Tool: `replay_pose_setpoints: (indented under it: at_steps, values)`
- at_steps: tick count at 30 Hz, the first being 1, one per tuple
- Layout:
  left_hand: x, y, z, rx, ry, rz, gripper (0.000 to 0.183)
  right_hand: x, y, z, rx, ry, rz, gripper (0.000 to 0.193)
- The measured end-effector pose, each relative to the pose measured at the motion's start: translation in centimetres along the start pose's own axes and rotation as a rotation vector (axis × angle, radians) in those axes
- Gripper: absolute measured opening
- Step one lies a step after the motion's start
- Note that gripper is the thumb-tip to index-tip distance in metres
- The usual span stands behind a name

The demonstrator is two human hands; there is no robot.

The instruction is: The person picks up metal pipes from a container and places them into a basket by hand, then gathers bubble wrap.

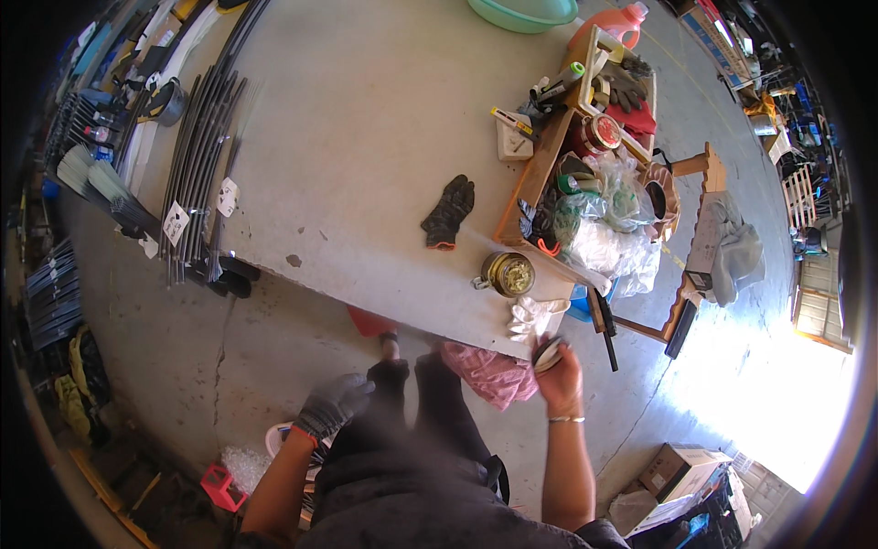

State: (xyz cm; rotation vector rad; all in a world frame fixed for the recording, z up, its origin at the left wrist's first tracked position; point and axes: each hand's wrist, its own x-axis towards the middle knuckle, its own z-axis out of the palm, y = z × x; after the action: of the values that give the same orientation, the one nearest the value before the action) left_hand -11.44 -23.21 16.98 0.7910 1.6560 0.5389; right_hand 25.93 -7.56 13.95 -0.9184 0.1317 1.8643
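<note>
My right hand (pixel 560 377), bare with a band on the wrist, grips a small round dark disc (pixel 548 354) with a pale rim by the table's front right corner. Its exact kind is unclear. Beside it on the table lie white gloves (pixel 535 317), and behind them stands a glass mug (pixel 508 274) with yellowish contents. My left hand (pixel 337 405) wears a dark grey glove and hangs below the table edge near my thigh. It looks empty, its fingers loosely apart and slightly blurred. A matching dark glove (pixel 448 213) rests on the tabletop (pixel 347 165).
A wooden tray (pixel 533 178) crowded with plastic bags, tape and a red tin lines the table's right side. A utility knife (pixel 514 123) lies near it. Dark rods (pixel 197 165) are bundled at the left. Pink cloth (pixel 489 373) hangs under the front edge. A green basin (pixel 526 14) stands far back.
</note>
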Motion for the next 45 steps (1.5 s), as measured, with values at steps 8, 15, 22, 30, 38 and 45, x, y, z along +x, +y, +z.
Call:
replay_pose_setpoints:
  at_steps: [8,15,22,30,38,45]
  values:
    - [-0.4,0.2,-2.1,0.226,-0.063,0.048,0.022,0.3,3.3,5.9,0.021,-0.227,0.025,0.025]
    - [-0.4,-2.5,-3.2,0.183,-0.051,0.306,0.023,0.9,3.5,8.8,0.034,-0.4,0.049,0.047]
    - [6.0,-1.5,-0.3,0.299,-0.311,-0.008,0.031,0.6,4.4,8.3,-0.404,-0.353,-0.146,0.051]
    - [18.2,3.9,7.3,0.462,-0.265,0.229,0.054,7.0,3.3,10.3,-2.199,-0.159,-0.956,0.077]
    - [23.2,8.1,11.6,0.246,-0.394,0.212,0.039,9.9,3.6,9.9,-2.348,-0.204,-0.827,0.078]
    - [26.4,6.6,14.3,0.279,-0.432,0.259,0.033,9.9,3.7,11.6,-2.457,-0.254,-0.667,0.078]
